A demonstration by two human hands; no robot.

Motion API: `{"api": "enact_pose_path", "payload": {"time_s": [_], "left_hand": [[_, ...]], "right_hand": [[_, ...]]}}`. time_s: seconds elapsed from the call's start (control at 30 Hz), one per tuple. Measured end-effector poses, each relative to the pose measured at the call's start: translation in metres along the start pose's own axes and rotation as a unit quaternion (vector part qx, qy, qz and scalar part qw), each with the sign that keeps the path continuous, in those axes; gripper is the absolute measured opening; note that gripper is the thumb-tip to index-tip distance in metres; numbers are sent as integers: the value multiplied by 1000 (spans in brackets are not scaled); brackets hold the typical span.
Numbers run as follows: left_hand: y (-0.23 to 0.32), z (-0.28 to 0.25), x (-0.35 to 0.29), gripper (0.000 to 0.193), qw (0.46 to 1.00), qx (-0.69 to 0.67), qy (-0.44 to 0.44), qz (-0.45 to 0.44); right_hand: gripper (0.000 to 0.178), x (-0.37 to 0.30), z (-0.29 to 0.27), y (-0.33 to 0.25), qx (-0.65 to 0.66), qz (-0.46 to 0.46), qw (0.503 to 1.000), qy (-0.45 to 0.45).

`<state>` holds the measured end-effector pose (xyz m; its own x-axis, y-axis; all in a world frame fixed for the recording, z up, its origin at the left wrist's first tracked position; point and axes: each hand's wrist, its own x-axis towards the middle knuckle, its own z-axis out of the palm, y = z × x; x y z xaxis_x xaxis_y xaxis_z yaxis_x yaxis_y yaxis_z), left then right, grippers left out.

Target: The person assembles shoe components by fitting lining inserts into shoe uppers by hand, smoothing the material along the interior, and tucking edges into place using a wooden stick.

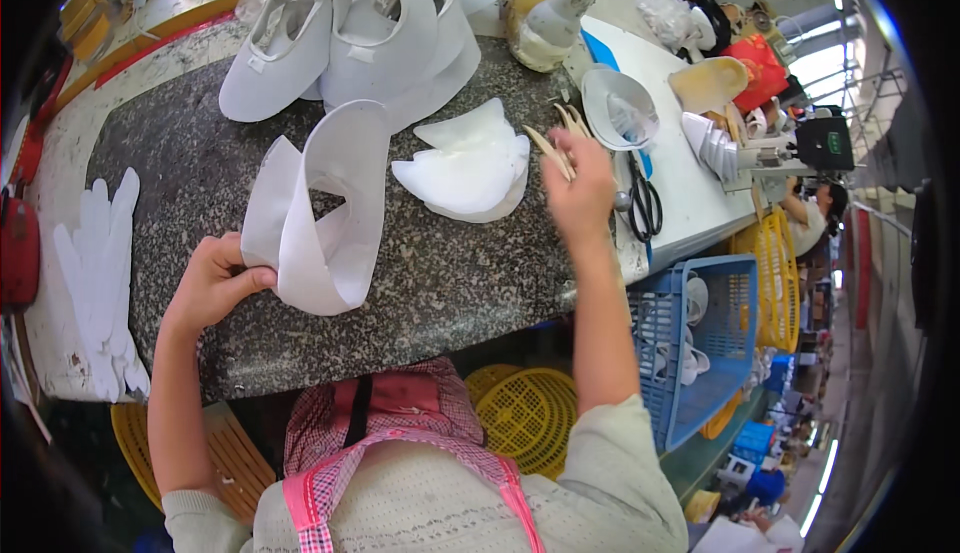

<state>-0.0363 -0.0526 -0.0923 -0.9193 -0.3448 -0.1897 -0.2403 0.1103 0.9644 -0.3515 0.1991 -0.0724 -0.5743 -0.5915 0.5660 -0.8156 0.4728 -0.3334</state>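
My left hand [222, 281] pinches the lower edge of a white shoe upper [345, 183], a curved band standing in a loop on the speckled slab. At the right, my right hand [582, 188] has its fingers closed around a pale, slender pointed stick [548, 149]; similar pale tips show beside it, and the motion blurs the exact grip. Between the hands lies a small pile of white half-moon pieces [468, 168]. More white shoe uppers [375, 58] stand together at the back.
A glue-stained bottle [545, 28] and a white bowl [618, 108] stand at the back right, with black-handled scissors [645, 203] near the bowl. White gloves [98, 283] lie at the left. A blue crate [715, 353] and yellow baskets [530, 423] sit below the table edge.
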Motion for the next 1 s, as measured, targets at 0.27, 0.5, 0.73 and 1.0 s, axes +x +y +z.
{"api": "enact_pose_path", "payload": {"time_s": [0.27, 0.5, 0.73, 1.0], "left_hand": [[22, -9, -13, 28, 981, 164, -10, 100], [21, -10, -55, 24, 990, 137, -37, 9], [11, -16, -78, 41, 911, 390, -42, 132], [-19, -4, -95, 49, 869, 445, 47, 212]], "right_hand": [[15, 33, -7, 53, 154, 163, 960, -168], [18, -25, -24, -107, 458, -26, 885, -73], [16, -49, 27, -201, 386, -130, 885, -224], [11, -68, 29, -221, 265, -191, 897, -297]]}}
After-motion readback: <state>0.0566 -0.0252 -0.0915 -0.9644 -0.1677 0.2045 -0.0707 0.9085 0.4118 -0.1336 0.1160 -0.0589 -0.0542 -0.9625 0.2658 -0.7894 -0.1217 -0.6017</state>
